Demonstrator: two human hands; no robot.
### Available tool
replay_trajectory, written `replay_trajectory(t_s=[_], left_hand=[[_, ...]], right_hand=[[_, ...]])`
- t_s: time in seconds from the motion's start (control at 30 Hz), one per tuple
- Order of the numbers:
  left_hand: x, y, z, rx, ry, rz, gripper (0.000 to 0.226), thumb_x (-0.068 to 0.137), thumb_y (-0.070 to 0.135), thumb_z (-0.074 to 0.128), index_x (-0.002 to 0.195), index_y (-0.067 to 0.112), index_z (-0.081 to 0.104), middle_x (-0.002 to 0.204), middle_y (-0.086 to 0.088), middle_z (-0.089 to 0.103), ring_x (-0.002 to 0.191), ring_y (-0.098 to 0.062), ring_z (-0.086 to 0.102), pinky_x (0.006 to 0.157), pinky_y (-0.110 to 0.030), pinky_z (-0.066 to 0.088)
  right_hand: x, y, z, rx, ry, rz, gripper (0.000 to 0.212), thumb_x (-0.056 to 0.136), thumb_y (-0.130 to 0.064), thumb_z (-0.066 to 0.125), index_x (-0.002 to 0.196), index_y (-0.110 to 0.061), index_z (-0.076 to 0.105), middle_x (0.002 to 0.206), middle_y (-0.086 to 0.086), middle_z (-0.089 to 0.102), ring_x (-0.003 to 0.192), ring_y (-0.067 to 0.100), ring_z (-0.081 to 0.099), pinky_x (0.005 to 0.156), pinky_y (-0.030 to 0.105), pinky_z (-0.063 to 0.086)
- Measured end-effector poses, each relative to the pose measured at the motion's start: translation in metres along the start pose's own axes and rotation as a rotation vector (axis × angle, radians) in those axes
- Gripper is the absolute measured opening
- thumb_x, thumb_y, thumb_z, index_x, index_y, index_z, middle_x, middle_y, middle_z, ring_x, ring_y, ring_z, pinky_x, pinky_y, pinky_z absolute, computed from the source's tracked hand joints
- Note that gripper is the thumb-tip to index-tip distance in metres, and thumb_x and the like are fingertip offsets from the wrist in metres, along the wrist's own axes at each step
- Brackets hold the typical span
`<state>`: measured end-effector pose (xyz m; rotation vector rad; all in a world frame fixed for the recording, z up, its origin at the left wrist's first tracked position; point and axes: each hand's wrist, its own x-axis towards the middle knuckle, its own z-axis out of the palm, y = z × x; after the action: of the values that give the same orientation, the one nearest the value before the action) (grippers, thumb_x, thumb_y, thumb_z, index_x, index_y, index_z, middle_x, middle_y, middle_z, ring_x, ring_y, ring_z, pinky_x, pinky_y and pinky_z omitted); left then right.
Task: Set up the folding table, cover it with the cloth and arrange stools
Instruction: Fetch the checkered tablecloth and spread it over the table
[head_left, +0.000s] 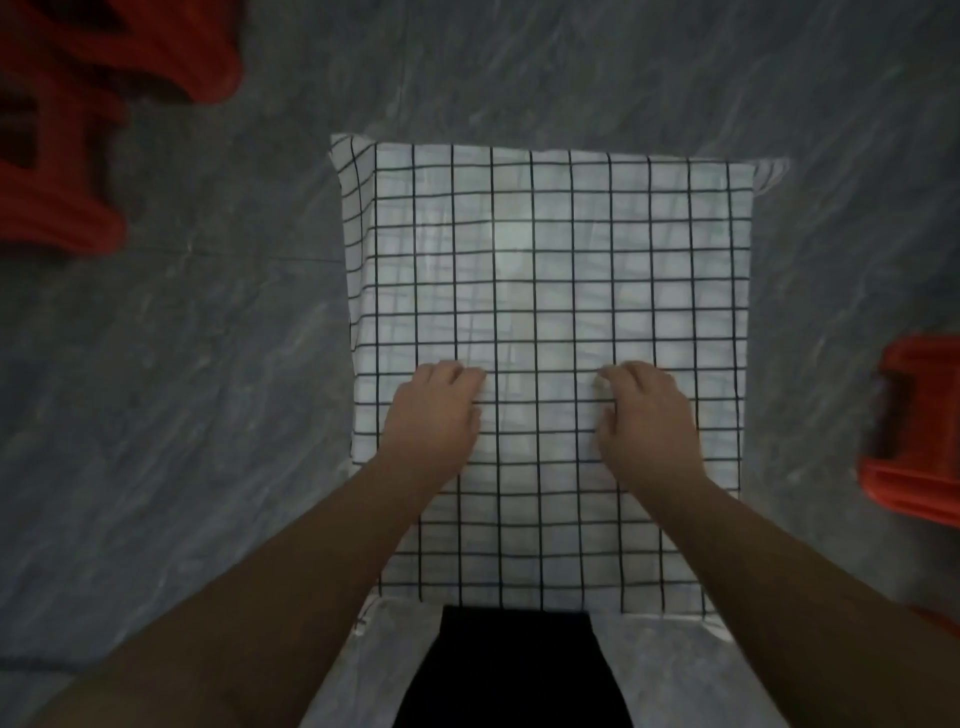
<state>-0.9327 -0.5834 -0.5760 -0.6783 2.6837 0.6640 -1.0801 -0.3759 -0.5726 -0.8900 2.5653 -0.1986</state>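
Note:
A white cloth (550, 249) with a black grid pattern lies spread over the small table, which it hides completely; its edges hang down on the left and near sides. My left hand (434, 410) and my right hand (647, 413) both rest palm down on the cloth near its middle, fingers curled and pressing the fabric. Neither hand holds anything lifted. Red plastic stools (67, 109) stand on the floor at the far left. Another red stool (919, 431) stands at the right edge of the view.
The floor (208, 364) is grey marbled tile all around the table. My dark trousers (514, 670) show below the cloth's near edge. A further bit of red (940, 621) shows at the lower right edge.

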Motion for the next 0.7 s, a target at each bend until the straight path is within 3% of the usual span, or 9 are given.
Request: replay_trajectory(t_s=[0.1, 0.17, 0.23, 0.37, 0.5, 0.6, 0.7], left_hand=[[0.040, 0.013, -0.011, 0.096, 0.001, 0.007, 0.061, 0.095, 0.035, 0.053, 0.151, 0.025, 0.032, 0.157, -0.006, 0.031, 0.146, -0.030, 0.024, 0.115, -0.050, 0.027], [0.064, 0.017, -0.012, 0.165, -0.053, 0.002, 0.067, 0.098, 0.039, 0.047, 0.156, 0.027, 0.018, 0.165, -0.006, 0.014, 0.152, -0.030, 0.007, 0.120, -0.056, 0.015], [0.077, 0.015, -0.009, 0.202, -0.122, 0.011, 0.066, 0.099, 0.040, 0.044, 0.157, 0.030, 0.013, 0.166, -0.004, 0.008, 0.153, -0.027, 0.000, 0.120, -0.060, 0.009], [0.076, -0.011, -0.013, 0.184, -0.098, 0.046, 0.058, 0.099, 0.035, 0.042, 0.154, 0.036, 0.023, 0.166, -0.002, 0.016, 0.153, -0.026, 0.007, 0.119, -0.058, 0.016], [0.066, -0.040, -0.023, 0.188, -0.072, -0.022, 0.054, 0.101, 0.036, 0.041, 0.153, 0.040, 0.026, 0.165, -0.001, 0.020, 0.152, -0.027, 0.014, 0.120, -0.052, 0.021], [0.068, -0.050, -0.033, 0.158, -0.069, -0.068, 0.054, 0.097, 0.028, 0.047, 0.150, 0.033, 0.036, 0.162, -0.002, 0.027, 0.148, -0.025, 0.022, 0.116, -0.050, 0.029], [0.081, -0.044, -0.044, 0.135, -0.032, -0.123, 0.044, 0.091, 0.021, 0.053, 0.135, 0.023, 0.052, 0.150, -0.005, 0.042, 0.138, -0.027, 0.036, 0.108, -0.048, 0.038]], right_hand=[[0.042, -0.032, 0.001, -0.073, -0.092, -0.167, 0.061, 0.092, -0.027, 0.054, 0.150, -0.029, 0.035, 0.158, 0.005, 0.031, 0.147, 0.027, 0.026, 0.118, 0.052, 0.025], [0.065, -0.044, 0.002, -0.116, -0.181, -0.244, 0.068, 0.094, -0.033, 0.053, 0.155, -0.033, 0.024, 0.165, 0.003, 0.017, 0.152, 0.027, 0.011, 0.122, 0.054, 0.014], [0.081, -0.042, 0.000, -0.162, -0.222, -0.301, 0.064, 0.097, -0.035, 0.048, 0.156, -0.035, 0.022, 0.166, 0.002, 0.013, 0.153, 0.027, 0.007, 0.121, 0.056, 0.011], [0.091, -0.005, -0.014, -0.211, -0.221, -0.280, 0.052, 0.101, -0.038, 0.040, 0.152, -0.037, 0.028, 0.164, 0.002, 0.020, 0.151, 0.027, 0.017, 0.119, 0.056, 0.020], [0.085, 0.039, -0.031, -0.201, -0.181, -0.057, 0.061, 0.095, -0.031, 0.049, 0.152, -0.037, 0.028, 0.162, 0.002, 0.026, 0.147, 0.027, 0.025, 0.117, 0.052, 0.029], [0.087, 0.048, -0.042, -0.182, -0.167, 0.049, 0.059, 0.091, -0.026, 0.052, 0.147, -0.030, 0.037, 0.156, 0.004, 0.034, 0.141, 0.027, 0.031, 0.108, 0.051, 0.039], [0.099, 0.040, -0.045, -0.121, -0.074, 0.089, 0.048, 0.087, -0.021, 0.053, 0.135, -0.018, 0.050, 0.137, 0.007, 0.049, 0.124, 0.029, 0.044, 0.097, 0.048, 0.045]])
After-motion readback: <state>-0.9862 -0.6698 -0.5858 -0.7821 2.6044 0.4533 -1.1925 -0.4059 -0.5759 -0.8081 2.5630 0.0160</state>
